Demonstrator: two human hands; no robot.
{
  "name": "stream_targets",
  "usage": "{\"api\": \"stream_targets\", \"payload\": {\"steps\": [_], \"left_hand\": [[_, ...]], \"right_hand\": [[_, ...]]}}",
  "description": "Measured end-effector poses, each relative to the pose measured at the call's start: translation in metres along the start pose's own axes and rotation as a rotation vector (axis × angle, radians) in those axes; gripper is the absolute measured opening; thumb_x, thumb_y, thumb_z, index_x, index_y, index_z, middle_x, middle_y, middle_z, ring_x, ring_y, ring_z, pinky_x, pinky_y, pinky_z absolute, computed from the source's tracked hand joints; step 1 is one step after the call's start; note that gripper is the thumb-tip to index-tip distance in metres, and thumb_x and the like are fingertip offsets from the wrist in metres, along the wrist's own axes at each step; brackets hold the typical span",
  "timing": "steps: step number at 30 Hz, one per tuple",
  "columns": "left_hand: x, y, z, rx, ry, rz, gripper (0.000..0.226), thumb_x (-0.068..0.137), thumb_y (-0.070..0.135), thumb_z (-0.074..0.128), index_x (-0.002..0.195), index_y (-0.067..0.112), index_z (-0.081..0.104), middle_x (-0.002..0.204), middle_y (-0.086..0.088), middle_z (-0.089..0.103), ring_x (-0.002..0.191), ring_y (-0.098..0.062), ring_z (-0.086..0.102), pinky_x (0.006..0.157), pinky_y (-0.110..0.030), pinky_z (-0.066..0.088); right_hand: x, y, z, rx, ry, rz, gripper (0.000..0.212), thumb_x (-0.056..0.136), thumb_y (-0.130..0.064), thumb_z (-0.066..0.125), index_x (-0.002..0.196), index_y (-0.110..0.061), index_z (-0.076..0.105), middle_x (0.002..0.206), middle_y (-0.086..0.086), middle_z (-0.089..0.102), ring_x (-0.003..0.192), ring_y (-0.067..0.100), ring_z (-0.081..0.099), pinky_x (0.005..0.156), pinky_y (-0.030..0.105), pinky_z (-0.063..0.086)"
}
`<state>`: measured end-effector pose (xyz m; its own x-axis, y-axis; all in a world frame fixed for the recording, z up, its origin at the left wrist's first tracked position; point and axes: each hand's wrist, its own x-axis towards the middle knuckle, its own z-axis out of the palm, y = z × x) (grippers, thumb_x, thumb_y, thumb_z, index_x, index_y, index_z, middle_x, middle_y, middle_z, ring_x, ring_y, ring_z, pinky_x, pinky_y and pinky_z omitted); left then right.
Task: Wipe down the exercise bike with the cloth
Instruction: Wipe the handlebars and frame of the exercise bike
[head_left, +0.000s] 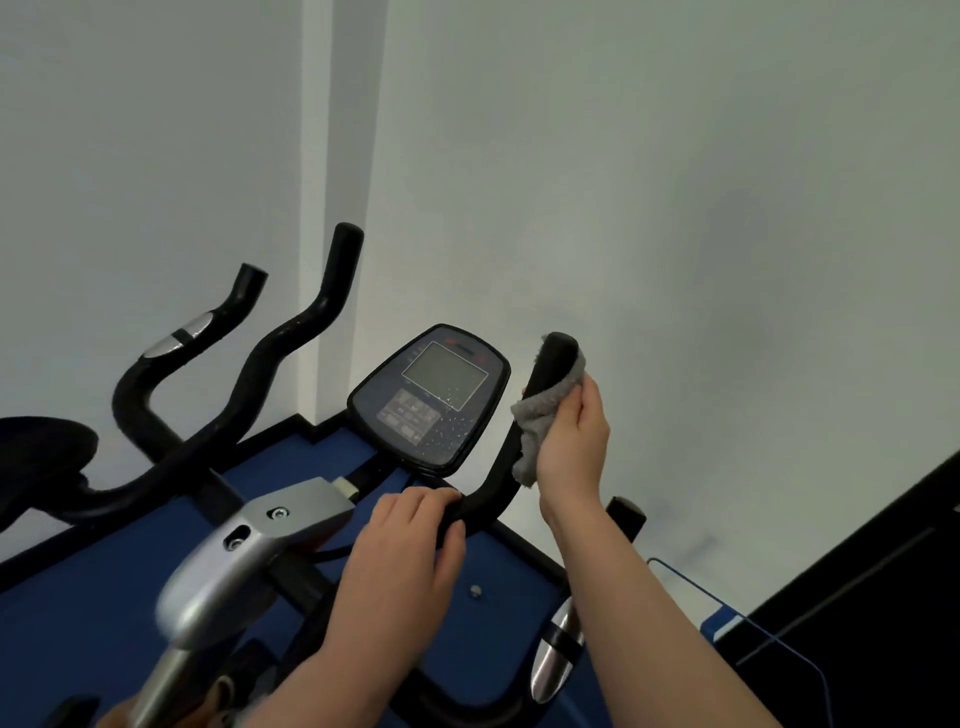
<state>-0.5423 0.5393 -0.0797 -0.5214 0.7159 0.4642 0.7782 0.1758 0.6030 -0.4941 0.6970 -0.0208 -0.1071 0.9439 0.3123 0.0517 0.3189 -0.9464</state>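
Note:
The exercise bike fills the lower left, with a dark console (431, 395) at its centre and black foam handlebars on both sides. My right hand (571, 441) holds a grey cloth (540, 415) wrapped around the upright right handlebar (556, 358), just below its tip. My left hand (410, 551) grips the lower bend of that same bar (483, 504), under the console. Small specks show on the console's lower right face.
The left handlebars (291, 332) curve up toward a white wall. A silver stem housing (244, 561) sits in front of me. Blue floor matting (78, 597) lies below; a dark panel (857, 597) stands at the right.

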Motion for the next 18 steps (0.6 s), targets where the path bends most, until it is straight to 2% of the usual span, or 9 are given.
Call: {"api": "stream_targets", "payload": {"steps": [2, 6, 8, 10, 13, 15, 17, 18], "left_hand": [[0.001, -0.001, 0.0, -0.001, 0.002, 0.001, 0.023, 0.09, 0.031, 0.05, 0.112, 0.025, 0.057, 0.103, 0.015, 0.057, 0.097, -0.007, 0.049, 0.076, -0.024, 0.044], [0.002, -0.002, 0.0, -0.019, -0.009, -0.007, 0.025, 0.091, 0.031, 0.048, 0.113, 0.024, 0.057, 0.104, 0.013, 0.057, 0.099, -0.009, 0.048, 0.079, -0.026, 0.045], [0.001, -0.001, 0.0, -0.015, -0.016, -0.003, 0.026, 0.091, 0.03, 0.049, 0.114, 0.024, 0.057, 0.105, 0.013, 0.057, 0.1, -0.009, 0.048, 0.08, -0.024, 0.042], [0.0, -0.003, 0.0, -0.009, -0.026, -0.002, 0.026, 0.092, 0.031, 0.048, 0.116, 0.024, 0.056, 0.106, 0.014, 0.056, 0.1, -0.008, 0.047, 0.079, -0.022, 0.041], [-0.001, -0.004, -0.001, -0.02, -0.04, -0.009, 0.028, 0.092, 0.033, 0.046, 0.118, 0.025, 0.055, 0.107, 0.015, 0.056, 0.101, -0.008, 0.046, 0.08, -0.023, 0.042], [0.0, -0.003, 0.0, -0.024, -0.032, -0.01, 0.029, 0.092, 0.033, 0.046, 0.118, 0.025, 0.055, 0.108, 0.015, 0.056, 0.102, -0.008, 0.046, 0.081, -0.024, 0.043], [0.0, -0.002, 0.0, -0.027, -0.032, -0.013, 0.028, 0.092, 0.033, 0.046, 0.117, 0.025, 0.056, 0.107, 0.015, 0.056, 0.103, -0.008, 0.047, 0.08, -0.026, 0.045], [0.0, -0.002, 0.0, -0.025, -0.03, -0.014, 0.027, 0.092, 0.032, 0.047, 0.116, 0.025, 0.056, 0.107, 0.015, 0.057, 0.102, -0.009, 0.048, 0.08, -0.027, 0.045]], "right_hand": [[-0.008, 0.011, 0.0, -0.036, -0.007, -0.004, 0.03, 0.102, -0.021, 0.032, 0.118, -0.022, 0.057, 0.103, -0.002, 0.067, 0.097, 0.017, 0.062, 0.085, 0.035, 0.051], [-0.031, 0.028, -0.003, -0.137, -0.027, 0.057, 0.031, 0.102, -0.018, 0.032, 0.117, -0.023, 0.058, 0.096, -0.005, 0.066, 0.093, 0.018, 0.064, 0.075, 0.026, 0.051], [-0.035, 0.03, -0.008, -0.162, -0.06, 0.128, 0.029, 0.101, -0.017, 0.033, 0.105, -0.019, 0.061, 0.093, 0.001, 0.067, 0.091, 0.023, 0.065, 0.081, 0.041, 0.054], [-0.024, 0.018, -0.013, -0.145, -0.044, 0.108, 0.027, 0.101, -0.019, 0.035, 0.101, -0.018, 0.061, 0.095, 0.003, 0.068, 0.093, 0.024, 0.064, 0.083, 0.044, 0.054], [0.004, -0.015, -0.012, -0.084, 0.035, -0.087, 0.029, 0.1, -0.02, 0.035, 0.115, -0.025, 0.059, 0.104, -0.011, 0.065, 0.1, 0.005, 0.06, 0.084, 0.021, 0.046], [0.016, -0.025, -0.006, -0.068, 0.008, -0.132, 0.031, 0.101, -0.02, 0.034, 0.118, -0.029, 0.058, 0.099, -0.022, 0.062, 0.093, -0.01, 0.057, 0.078, 0.01, 0.042], [0.005, -0.016, -0.003, -0.126, 0.017, -0.098, 0.031, 0.101, -0.02, 0.033, 0.12, -0.029, 0.056, 0.095, -0.027, 0.059, 0.089, -0.01, 0.056, 0.074, 0.007, 0.04], [-0.006, -0.005, -0.003, -0.155, 0.018, -0.06, 0.03, 0.101, -0.02, 0.033, 0.119, -0.026, 0.057, 0.096, -0.023, 0.062, 0.09, -0.004, 0.057, 0.075, 0.009, 0.041]]}}
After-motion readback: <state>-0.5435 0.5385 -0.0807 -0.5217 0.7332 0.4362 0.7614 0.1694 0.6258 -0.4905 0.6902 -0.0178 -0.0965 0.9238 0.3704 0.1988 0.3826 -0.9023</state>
